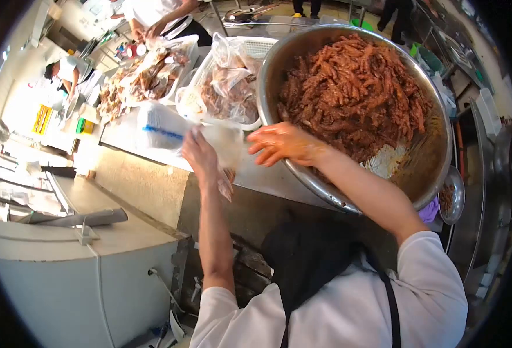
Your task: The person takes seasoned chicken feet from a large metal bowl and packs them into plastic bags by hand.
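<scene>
My left hand [199, 155] is closed around a clear plastic bag [228, 145]; just beyond it is a white pack with a blue stripe [162, 129], blurred at its edges. My right hand [284, 144] is over the near left rim of a large metal bowl [445, 156], its fingers apart and smeared with orange-red sauce, with nothing in them. Reddish-brown sauced pieces that look like chicken feet [354, 87] are heaped in the bowl. Behind my left hand a white basket [262, 45] holds filled clear bags [230, 81].
Another white tray [193, 52] with bagged pieces stands at the back left. A co-worker's hands [147, 29] are above it, and another person [70, 72] bends farther left. A small metal bowl [452, 197] is at the right. A white cabinet [82, 290] fills the lower left.
</scene>
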`<action>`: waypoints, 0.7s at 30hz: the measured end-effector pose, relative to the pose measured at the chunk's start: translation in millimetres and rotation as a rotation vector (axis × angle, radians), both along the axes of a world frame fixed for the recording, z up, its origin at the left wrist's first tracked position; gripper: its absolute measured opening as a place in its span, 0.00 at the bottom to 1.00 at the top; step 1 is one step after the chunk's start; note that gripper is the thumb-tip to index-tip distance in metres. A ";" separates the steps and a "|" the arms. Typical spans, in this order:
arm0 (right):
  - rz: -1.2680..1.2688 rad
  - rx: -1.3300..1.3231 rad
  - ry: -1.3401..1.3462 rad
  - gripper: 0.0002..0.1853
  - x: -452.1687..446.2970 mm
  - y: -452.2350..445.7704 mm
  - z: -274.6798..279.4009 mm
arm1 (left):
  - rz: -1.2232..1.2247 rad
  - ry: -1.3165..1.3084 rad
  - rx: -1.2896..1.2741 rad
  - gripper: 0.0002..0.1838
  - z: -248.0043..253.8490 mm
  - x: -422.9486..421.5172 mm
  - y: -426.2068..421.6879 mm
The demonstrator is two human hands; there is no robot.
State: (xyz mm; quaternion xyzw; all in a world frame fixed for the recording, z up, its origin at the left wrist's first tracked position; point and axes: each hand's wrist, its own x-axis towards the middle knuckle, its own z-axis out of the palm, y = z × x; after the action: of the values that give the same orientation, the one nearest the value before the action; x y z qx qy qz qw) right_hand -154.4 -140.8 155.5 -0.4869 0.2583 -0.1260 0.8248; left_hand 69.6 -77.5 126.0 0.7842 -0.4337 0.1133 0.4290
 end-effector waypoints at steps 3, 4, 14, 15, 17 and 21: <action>-0.185 -0.274 0.124 0.21 -70.5 -24.7 3.2 | 0.157 -0.206 -0.254 0.13 49.6 45.3 -44.8; -0.249 -0.342 0.194 0.21 -97.5 -32.6 1.2 | -0.089 -0.089 -0.147 0.15 80.4 54.6 -40.2; 0.533 -0.433 1.353 0.14 -307.5 -15.5 -102.6 | 0.237 -0.118 0.283 0.33 30.5 117.8 0.2; 0.458 -0.614 1.223 0.13 -308.7 -18.0 -132.8 | 0.222 -0.358 0.254 0.29 18.3 158.7 -1.7; 0.271 -0.855 1.141 0.08 -291.7 -12.7 -109.3 | 0.205 -0.542 0.189 0.21 15.0 198.1 0.0; -0.083 -1.310 1.246 0.12 -301.9 -41.4 -158.2 | 0.378 -0.291 -0.040 0.21 117.4 157.2 22.0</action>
State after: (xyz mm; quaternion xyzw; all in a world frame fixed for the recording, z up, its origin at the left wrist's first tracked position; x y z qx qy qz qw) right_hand -456.4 -182.2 -2.7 -0.8291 0.5521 0.0093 0.0881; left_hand 226.8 -55.5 243.5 0.8182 -0.3340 0.3120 0.3488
